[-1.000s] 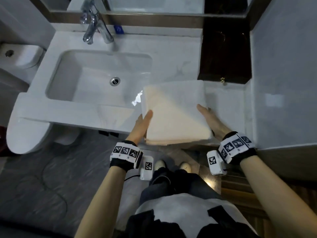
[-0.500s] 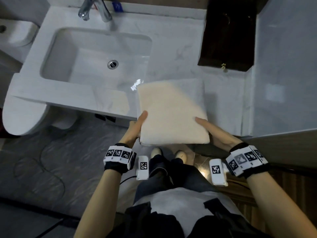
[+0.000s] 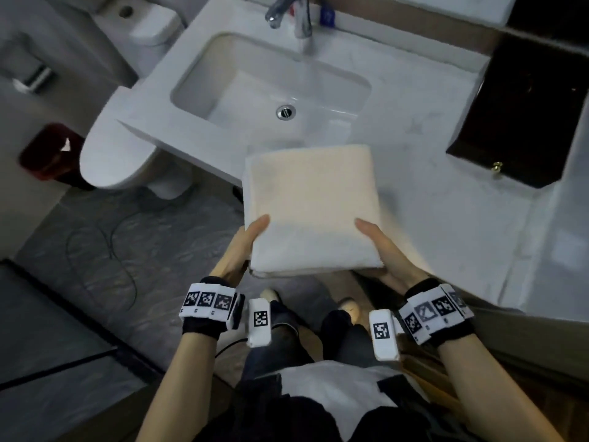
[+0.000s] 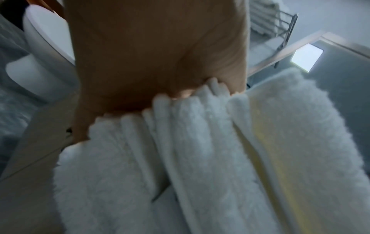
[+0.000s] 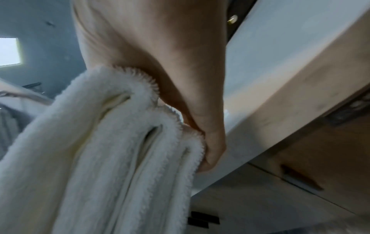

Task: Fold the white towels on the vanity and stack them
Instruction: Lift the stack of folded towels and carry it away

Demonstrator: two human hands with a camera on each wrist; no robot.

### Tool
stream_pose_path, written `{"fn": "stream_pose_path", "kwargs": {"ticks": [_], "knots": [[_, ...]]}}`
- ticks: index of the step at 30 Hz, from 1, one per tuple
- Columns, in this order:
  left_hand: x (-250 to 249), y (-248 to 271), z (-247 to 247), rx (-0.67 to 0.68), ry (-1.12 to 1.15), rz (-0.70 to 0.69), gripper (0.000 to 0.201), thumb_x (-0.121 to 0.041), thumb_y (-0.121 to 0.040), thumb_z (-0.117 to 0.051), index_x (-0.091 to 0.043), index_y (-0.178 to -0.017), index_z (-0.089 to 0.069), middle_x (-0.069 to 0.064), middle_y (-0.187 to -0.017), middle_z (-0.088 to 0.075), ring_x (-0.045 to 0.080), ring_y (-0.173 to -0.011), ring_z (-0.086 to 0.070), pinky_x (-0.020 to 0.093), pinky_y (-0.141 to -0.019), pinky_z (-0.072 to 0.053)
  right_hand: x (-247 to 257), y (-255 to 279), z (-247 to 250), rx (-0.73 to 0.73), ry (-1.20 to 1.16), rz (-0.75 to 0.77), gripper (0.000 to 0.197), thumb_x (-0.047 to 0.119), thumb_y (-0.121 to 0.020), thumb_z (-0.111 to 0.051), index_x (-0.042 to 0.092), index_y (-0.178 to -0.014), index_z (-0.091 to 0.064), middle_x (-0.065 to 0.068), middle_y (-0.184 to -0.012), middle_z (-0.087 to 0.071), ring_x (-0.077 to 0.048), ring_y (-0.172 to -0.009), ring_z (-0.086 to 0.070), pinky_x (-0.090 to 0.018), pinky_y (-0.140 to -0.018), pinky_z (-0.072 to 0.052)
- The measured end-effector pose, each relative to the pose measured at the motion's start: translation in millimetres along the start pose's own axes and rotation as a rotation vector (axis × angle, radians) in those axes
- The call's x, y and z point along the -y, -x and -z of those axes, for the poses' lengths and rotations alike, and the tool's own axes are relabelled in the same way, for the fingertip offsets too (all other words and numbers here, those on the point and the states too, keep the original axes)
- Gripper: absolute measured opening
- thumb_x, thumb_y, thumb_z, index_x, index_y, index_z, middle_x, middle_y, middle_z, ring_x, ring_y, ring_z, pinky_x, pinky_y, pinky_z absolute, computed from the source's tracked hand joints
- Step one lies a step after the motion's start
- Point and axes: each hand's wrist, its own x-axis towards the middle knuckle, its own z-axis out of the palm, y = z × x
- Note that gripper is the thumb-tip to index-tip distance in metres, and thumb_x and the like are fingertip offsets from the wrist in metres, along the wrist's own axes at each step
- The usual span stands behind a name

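A stack of folded white towels [image 3: 310,208] is held off the front edge of the white marble vanity [image 3: 446,212]. My left hand [image 3: 242,250] grips its near left side, thumb on top and fingers underneath. My right hand [image 3: 387,250] grips the near right side the same way. In the left wrist view my left hand [image 4: 160,63] closes over several folded layers of the towels [image 4: 200,158]. The right wrist view shows the towels [image 5: 112,150] with several layered edges pinched in my right hand [image 5: 180,95], beside the vanity's front edge [image 5: 280,95].
A sink basin [image 3: 271,84] with a faucet [image 3: 296,14] lies behind the towels. A dark wooden box [image 3: 522,113] stands at the back right. A toilet [image 3: 118,148] and a red bin [image 3: 47,151] are on the left, above grey floor.
Both hands have pulled the towel stack toward me and lifted it past the vanity's front edge. The view has shifted left, bringing the toilet and red bin into sight.
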Motion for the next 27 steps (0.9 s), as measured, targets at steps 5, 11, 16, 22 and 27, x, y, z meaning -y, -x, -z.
{"fn": "stream_pose_path", "kwargs": {"ticks": [5, 11, 16, 22, 27], "knots": [[-4, 21, 67, -0.087, 0.095, -0.077, 0.047, -0.06, -0.077, -0.058, -0.029, -0.112, -0.067, -0.003, -0.118, -0.069, 0.014, -0.111, -0.064, 0.034, -0.091, -0.047, 19, -28, -70, 0.062, 0.133, 0.027, 0.085, 0.066, -0.059, -0.077, 0.023, -0.129, -0.055, -0.004, -0.121, -0.067, -0.024, -0.116, -0.061, -0.046, -0.107, -0.039], [-10, 37, 169, -0.181, 0.188, -0.134, 0.054, -0.061, -0.074, -0.064, -0.028, -0.117, -0.064, -0.003, -0.121, -0.067, 0.013, -0.113, -0.063, 0.032, -0.09, -0.045, 27, -53, -188, 0.182, 0.127, 0.104, 0.067, 0.045, -0.072, -0.071, 0.009, -0.126, -0.055, -0.01, -0.111, -0.071, -0.02, -0.096, -0.071, -0.025, -0.068, -0.056], [-21, 44, 259, -0.218, 0.237, -0.149, 0.071, -0.064, -0.074, -0.065, -0.025, -0.132, -0.052, -0.003, -0.13, -0.061, 0.016, -0.121, -0.057, 0.043, -0.108, -0.037, 32, -80, -286, 0.24, 0.113, 0.144, 0.048, 0.034, -0.078, -0.062, 0.012, -0.12, -0.057, -0.011, -0.112, -0.07, -0.021, -0.097, -0.069, -0.032, -0.079, -0.058], [-45, 33, 340, -0.225, 0.263, -0.164, 0.077, -0.064, -0.073, -0.065, -0.024, -0.137, -0.046, -0.004, -0.134, -0.058, 0.017, -0.125, -0.054, 0.044, -0.111, -0.033, 51, -123, -367, 0.278, 0.138, 0.119, 0.05, 0.038, -0.078, -0.064, 0.015, -0.123, -0.059, -0.01, -0.121, -0.067, -0.025, -0.111, -0.064, -0.04, -0.096, -0.048], [-81, -2, 396, -0.254, 0.282, -0.168, 0.077, -0.066, -0.07, -0.066, -0.024, -0.133, -0.051, -0.005, -0.13, -0.061, 0.014, -0.122, -0.056, 0.043, -0.11, -0.035, 85, -172, -424, 0.296, 0.194, 0.117, 0.052, 0.041, -0.077, -0.063, 0.017, -0.122, -0.059, -0.005, -0.117, -0.069, -0.018, -0.104, -0.067, -0.029, -0.077, -0.057]]}}
